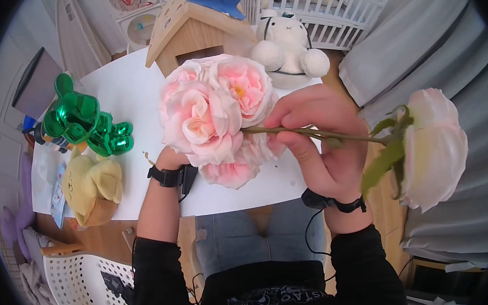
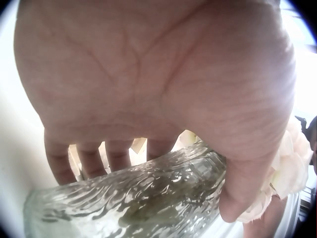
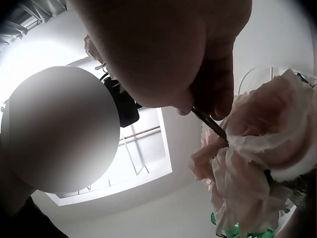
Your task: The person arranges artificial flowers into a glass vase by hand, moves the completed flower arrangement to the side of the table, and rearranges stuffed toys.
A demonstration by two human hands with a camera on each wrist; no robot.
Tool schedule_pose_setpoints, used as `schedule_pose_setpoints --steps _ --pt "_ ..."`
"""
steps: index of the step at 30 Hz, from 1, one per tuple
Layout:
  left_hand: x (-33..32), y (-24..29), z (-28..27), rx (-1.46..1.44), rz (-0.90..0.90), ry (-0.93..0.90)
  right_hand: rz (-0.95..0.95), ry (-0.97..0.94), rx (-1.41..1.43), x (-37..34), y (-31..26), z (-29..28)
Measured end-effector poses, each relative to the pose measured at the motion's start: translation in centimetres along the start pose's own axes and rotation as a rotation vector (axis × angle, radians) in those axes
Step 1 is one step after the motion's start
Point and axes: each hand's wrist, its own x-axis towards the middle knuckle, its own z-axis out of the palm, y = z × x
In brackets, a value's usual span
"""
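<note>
A clear ridged glass vase (image 2: pixel 148 198) shows in the left wrist view, with my left hand (image 2: pixel 158 74) gripping it, fingers on the far side and thumb at the near side. From the head view that hand is mostly hidden beneath a bunch of pink artificial flowers (image 1: pixel 201 118). My right hand (image 1: pixel 335 139) pinches the stem (image 1: pixel 340 136) of a single pale pink flower (image 1: pixel 433 149) between thumb and fingers. Its bloom hangs out to the right, while the stem's other end overlaps the bunch. In the right wrist view the stem's end reaches in among the blooms.
On the white table (image 1: pixel 130 87) stand a wooden house (image 1: pixel 188 28), a white plush toy (image 1: pixel 287 46), a shiny green bear figure (image 1: pixel 84 119) and a yellow plush toy (image 1: pixel 92 184). A perforated white chair (image 1: pixel 82 280) is at lower left. Grey curtains (image 1: pixel 420 64) hang at right.
</note>
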Motion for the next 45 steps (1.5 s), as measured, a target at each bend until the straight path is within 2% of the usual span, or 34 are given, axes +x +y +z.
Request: schedule_pose_setpoints --steps 2,4,5,7,10,12,14,18,23,28,32,34,35,36,37,38,40,41,45 --pt "0.2 0.2 0.1 0.023 0.007 -0.051 -0.024 -0.001 -0.017 0.0 0.4 0.4" --pt "-0.4 1.8 0.6 -0.627 -0.132 0.032 0.087 -0.049 0.018 -0.1 0.2 0.7" --pt "-0.2 2.3 0.2 -0.627 -0.132 0.033 0.051 -0.064 0.001 0.2 0.3 0.6" --pt "0.3 2.6 -0.9 0.100 0.073 -0.037 0.082 -0.021 0.053 -0.2 0.1 0.9" --pt "0.6 1.4 -1.4 0.191 0.160 -0.084 0.082 0.033 0.071 -0.6 0.0 0.9" --pt "0.3 1.7 -1.1 0.172 0.146 -0.055 0.050 0.045 0.037 -0.6 0.1 0.5" --pt "0.4 2.4 -0.7 0.152 0.129 -0.025 0.040 -0.046 -0.092 -0.4 0.1 0.0" --pt "1.3 3.7 -0.3 0.169 0.193 0.000 0.065 -0.019 -0.088 -0.5 -0.1 0.4" --pt "2.1 4.8 0.3 0.180 0.265 0.031 -0.022 0.022 -0.106 -0.3 0.2 0.6" --pt "2.3 5.2 0.5 0.193 0.335 0.063 0.008 0.045 -0.069 -0.7 0.2 0.8" --pt "1.8 4.0 0.1 0.195 0.217 0.021 -0.009 0.046 -0.075 -0.6 0.3 0.8" --pt "2.6 4.4 0.3 0.239 0.382 0.043 -0.011 0.050 -0.083 -0.6 0.3 0.8" --pt "2.8 5.1 0.2 0.239 0.382 0.043 -0.014 0.054 -0.092 -0.6 0.3 0.8" --pt "3.0 5.9 0.2 0.375 0.396 0.072 -0.014 0.053 -0.092 -0.7 0.1 0.9" --pt "3.1 6.4 0.2 0.511 0.408 0.102 0.047 0.058 -0.053 -0.8 -0.1 1.0" --pt "2.2 5.4 0.3 0.511 0.408 0.103 0.108 0.063 -0.013 -0.9 -0.2 1.0" --pt "0.3 3.1 0.8 0.149 0.046 0.196 0.109 0.004 -0.071 -0.1 -0.6 0.8" --pt "0.0 2.7 0.7 0.149 0.046 0.196 0.111 -0.054 -0.130 0.2 -0.6 0.7" --pt "-0.1 2.3 0.2 0.171 0.077 0.147 0.090 -0.030 -0.105 0.4 0.0 0.9"
